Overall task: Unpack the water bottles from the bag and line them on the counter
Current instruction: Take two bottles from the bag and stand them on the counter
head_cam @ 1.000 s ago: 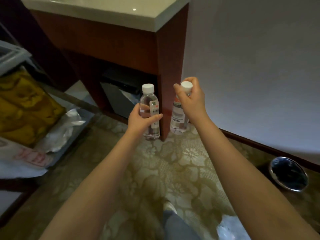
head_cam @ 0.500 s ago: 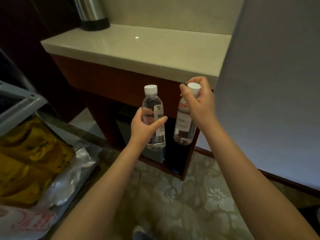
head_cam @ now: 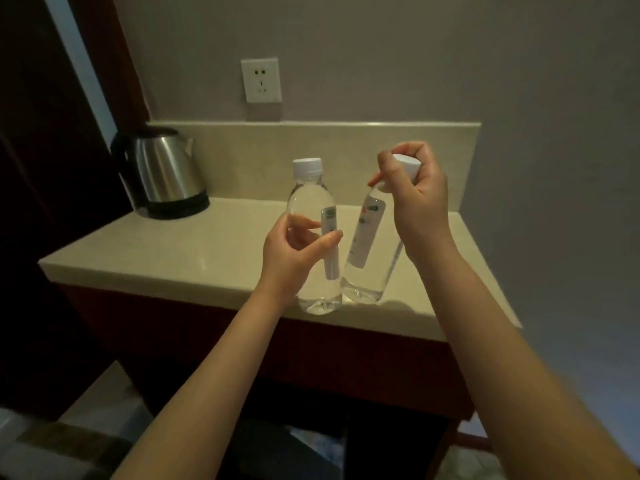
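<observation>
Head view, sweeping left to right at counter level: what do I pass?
Kettle → left hand → upright bottle → tilted bottle → right hand.

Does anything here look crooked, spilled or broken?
Nothing spilled or broken. The only thing askew is the bottle in the right hand, held by its cap and tilted, base toward the upright bottle in the left hand. Both hang above the counter.

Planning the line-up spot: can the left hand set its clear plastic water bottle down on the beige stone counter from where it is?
Probably yes. The left hand holds its clear plastic water bottle upright over the front edge of the beige stone counter; the surface ahead looks bare, and the steel kettle stands far left at the back.
</observation>
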The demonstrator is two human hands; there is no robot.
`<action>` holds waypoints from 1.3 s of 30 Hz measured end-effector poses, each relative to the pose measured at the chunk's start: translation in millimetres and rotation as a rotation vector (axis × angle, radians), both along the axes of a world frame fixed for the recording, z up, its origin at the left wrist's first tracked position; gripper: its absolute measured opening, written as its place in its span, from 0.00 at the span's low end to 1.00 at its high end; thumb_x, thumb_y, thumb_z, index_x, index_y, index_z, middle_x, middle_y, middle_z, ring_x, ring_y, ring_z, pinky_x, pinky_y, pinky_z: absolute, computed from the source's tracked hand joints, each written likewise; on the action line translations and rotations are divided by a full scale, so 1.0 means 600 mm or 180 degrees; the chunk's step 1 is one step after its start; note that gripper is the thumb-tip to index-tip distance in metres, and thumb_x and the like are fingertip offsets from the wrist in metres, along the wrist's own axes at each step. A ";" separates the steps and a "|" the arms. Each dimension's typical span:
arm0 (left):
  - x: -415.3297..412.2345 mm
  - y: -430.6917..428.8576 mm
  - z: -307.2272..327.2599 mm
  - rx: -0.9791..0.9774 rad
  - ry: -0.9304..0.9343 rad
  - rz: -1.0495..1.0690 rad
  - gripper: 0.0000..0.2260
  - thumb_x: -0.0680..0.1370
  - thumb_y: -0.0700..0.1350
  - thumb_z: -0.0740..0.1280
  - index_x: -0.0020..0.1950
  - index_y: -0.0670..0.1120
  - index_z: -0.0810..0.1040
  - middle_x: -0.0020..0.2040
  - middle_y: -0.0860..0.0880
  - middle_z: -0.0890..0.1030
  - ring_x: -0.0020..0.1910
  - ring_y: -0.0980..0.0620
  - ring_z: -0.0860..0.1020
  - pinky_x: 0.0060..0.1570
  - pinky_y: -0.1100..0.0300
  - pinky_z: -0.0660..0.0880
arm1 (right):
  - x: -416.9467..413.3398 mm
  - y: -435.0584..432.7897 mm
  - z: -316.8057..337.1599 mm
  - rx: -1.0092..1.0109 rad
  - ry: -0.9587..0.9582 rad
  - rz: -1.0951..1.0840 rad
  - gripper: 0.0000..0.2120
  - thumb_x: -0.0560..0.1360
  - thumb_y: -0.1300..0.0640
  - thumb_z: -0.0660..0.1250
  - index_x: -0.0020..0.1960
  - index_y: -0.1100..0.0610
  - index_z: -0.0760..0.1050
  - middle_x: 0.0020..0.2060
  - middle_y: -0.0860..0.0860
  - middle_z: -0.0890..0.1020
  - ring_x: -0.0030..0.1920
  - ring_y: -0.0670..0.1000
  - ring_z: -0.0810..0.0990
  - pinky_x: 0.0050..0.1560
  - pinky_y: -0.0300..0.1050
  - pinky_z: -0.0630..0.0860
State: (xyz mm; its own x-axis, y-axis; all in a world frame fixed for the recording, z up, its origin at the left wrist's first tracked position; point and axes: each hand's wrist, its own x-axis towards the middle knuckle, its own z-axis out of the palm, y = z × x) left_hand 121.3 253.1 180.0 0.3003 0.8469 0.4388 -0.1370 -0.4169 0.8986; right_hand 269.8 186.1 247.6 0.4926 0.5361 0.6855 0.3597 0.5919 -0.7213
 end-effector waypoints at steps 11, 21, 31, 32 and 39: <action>0.002 0.304 0.081 0.0128 0.0539 0.0403 0.27 0.57 0.65 0.73 0.47 0.52 0.74 0.45 0.49 0.81 0.46 0.49 0.80 0.45 0.53 0.79 | 0.009 0.287 0.045 -0.0259 -0.0399 -0.0128 0.06 0.75 0.47 0.65 0.45 0.47 0.69 0.36 0.49 0.80 0.36 0.47 0.80 0.37 0.45 0.78; 0.019 0.571 0.042 -0.0114 0.0782 -0.0038 0.25 0.61 0.54 0.79 0.52 0.54 0.72 0.50 0.49 0.81 0.50 0.50 0.80 0.53 0.49 0.77 | 0.005 0.517 0.006 -0.0621 -0.0303 -0.1198 0.11 0.75 0.44 0.65 0.48 0.50 0.68 0.36 0.47 0.80 0.32 0.43 0.78 0.30 0.34 0.72; 0.046 0.675 0.012 -0.0243 0.1047 -0.0263 0.29 0.61 0.50 0.80 0.54 0.51 0.66 0.46 0.49 0.81 0.49 0.51 0.80 0.49 0.52 0.77 | 0.010 0.623 -0.020 -0.0847 -0.0563 -0.1753 0.14 0.75 0.46 0.66 0.52 0.54 0.69 0.34 0.43 0.75 0.30 0.38 0.76 0.30 0.31 0.68; 0.046 0.676 0.008 -0.0228 0.1029 -0.0290 0.28 0.61 0.50 0.80 0.53 0.51 0.67 0.47 0.49 0.81 0.49 0.51 0.80 0.50 0.52 0.77 | 0.009 0.629 -0.028 -0.0889 -0.0575 -0.1777 0.14 0.75 0.46 0.66 0.52 0.55 0.69 0.35 0.45 0.77 0.32 0.40 0.76 0.32 0.35 0.69; 0.021 0.685 0.009 -0.0035 0.1198 -0.0426 0.23 0.65 0.49 0.78 0.55 0.50 0.74 0.53 0.51 0.77 0.51 0.52 0.78 0.47 0.59 0.76 | 0.024 0.628 -0.016 -0.1507 -0.0511 -0.1001 0.13 0.77 0.48 0.62 0.57 0.54 0.70 0.47 0.53 0.81 0.44 0.50 0.79 0.38 0.38 0.75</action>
State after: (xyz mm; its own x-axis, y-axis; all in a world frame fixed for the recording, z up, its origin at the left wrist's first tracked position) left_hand 133.7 664.4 185.4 0.5464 0.7934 0.2682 0.1501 -0.4079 0.9006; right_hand 284.4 562.7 237.9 0.5875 0.6468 0.4863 0.5922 0.0659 -0.8031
